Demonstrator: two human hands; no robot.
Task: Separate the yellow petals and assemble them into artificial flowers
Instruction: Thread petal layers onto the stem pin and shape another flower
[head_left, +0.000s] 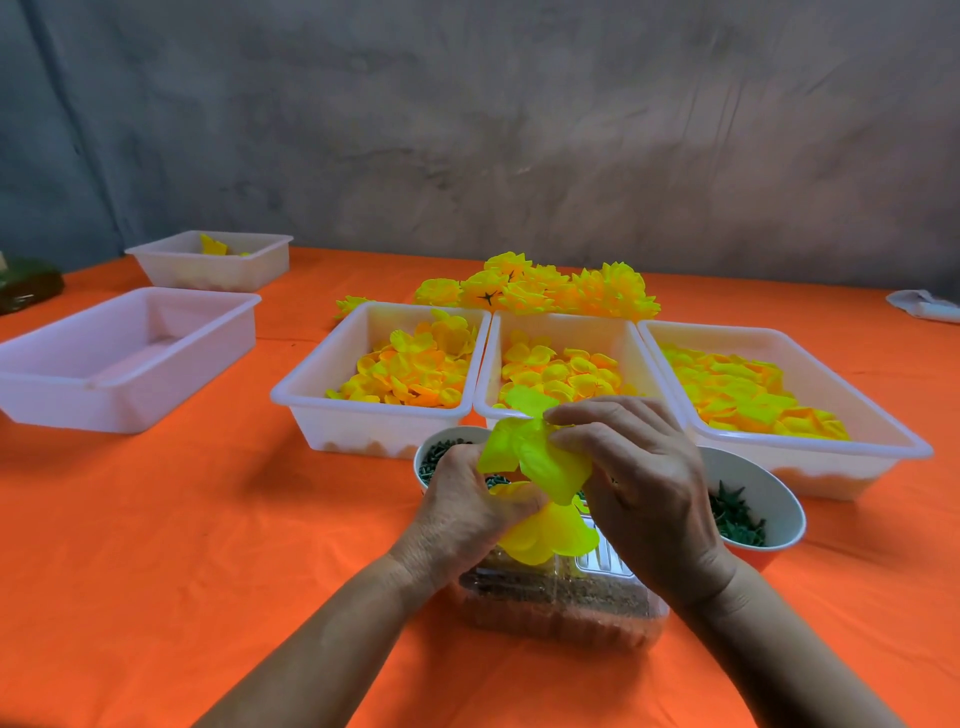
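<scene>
Both hands, left hand (470, 512) and right hand (641, 480), pinch upright yellow petals (540, 467).

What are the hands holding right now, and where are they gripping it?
Both the left hand and right hand hold a bunch of yellow fabric petals; the fingers pinch near its middle.

Three trays of petals (410, 374): side by side at mid table (156, 519), walls touching
Finished flowers (545, 288): heaped behind those trays
Two cups (753, 499): before the trays, left and right of the hands (639, 483)
Clear box (561, 608): near edge, under the hands
Two more trays (119, 358): far left, one behind the other
</scene>
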